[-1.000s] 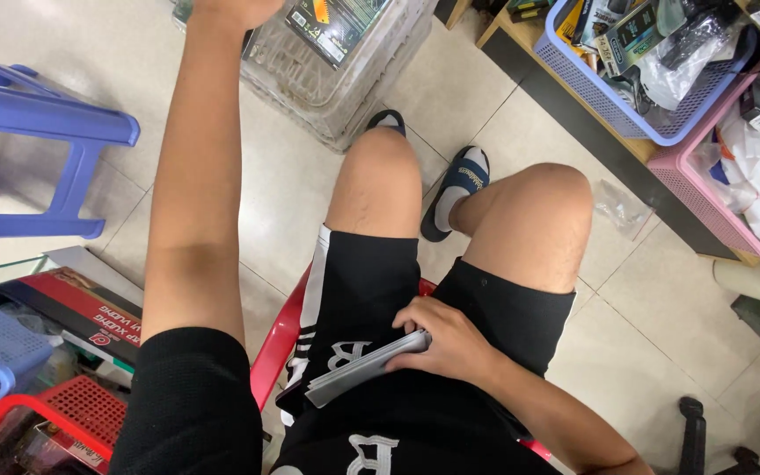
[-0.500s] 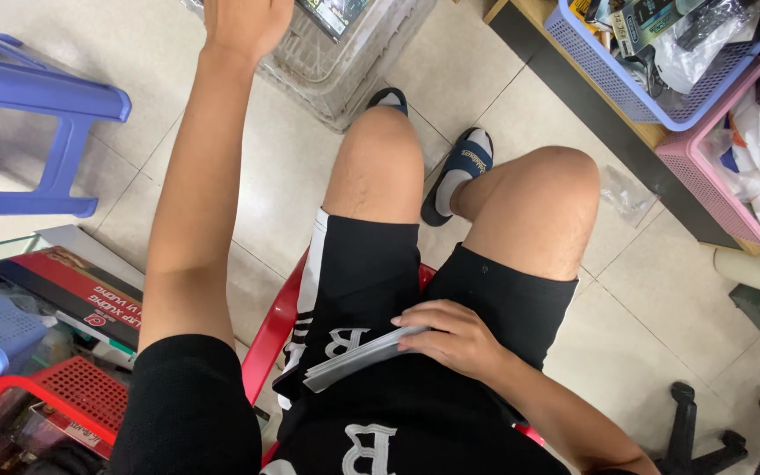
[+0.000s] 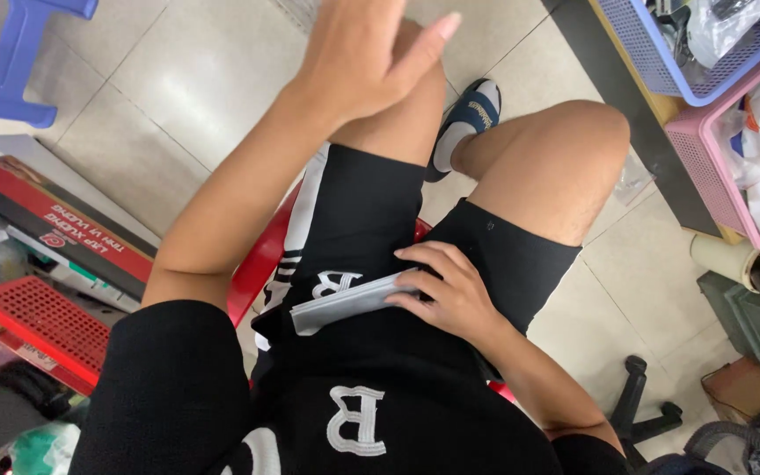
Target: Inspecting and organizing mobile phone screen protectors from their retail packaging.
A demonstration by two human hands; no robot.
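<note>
The right hand (image 3: 450, 295) lies on the lap, fingers curled over one end of a flat grey rectangular piece (image 3: 345, 303) (thin, smooth, slightly glossy), pinning it against the black shorts (image 3: 354, 211). The rest of the piece juts leftward across the thigh. The left hand (image 3: 371, 57) is raised above the knee, loosely open, holding nothing, over the pale tiled floor (image 3: 195, 79).

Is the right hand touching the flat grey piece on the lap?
Touching. The head view shows the right hand with fingers laid over one end of the flat grey piece, pressing it against the black shorts.
</note>
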